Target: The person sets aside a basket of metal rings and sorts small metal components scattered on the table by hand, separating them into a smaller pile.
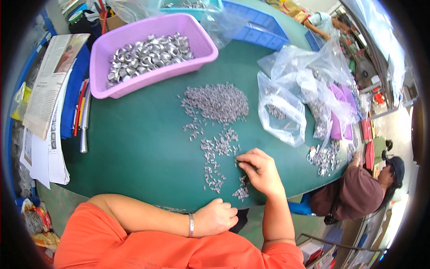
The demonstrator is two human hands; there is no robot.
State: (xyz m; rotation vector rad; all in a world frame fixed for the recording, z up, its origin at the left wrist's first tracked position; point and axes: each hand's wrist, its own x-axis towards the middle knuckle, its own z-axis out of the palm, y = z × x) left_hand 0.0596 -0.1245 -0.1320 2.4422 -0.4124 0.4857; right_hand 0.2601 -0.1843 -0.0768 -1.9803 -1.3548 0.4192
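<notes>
Many small metal pieces [217, 103] lie heaped and strewn on our surface [134, 134], and with our left hand [216, 218] curled and our right hand's [264, 174] fingers narrowed, on what we cannot tell, a low wrist sweep could knock the near-edge cluster [241, 193] off.

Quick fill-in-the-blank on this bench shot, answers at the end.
1. The tabletop is coloured ____.
2. The metal bracelet is on the person's ____ wrist.
3. The ____ hand reaches among the small metal parts.
4. The newspaper lies to the ____ of the light purple basket.

Missing words: green; left; right; left.
</notes>
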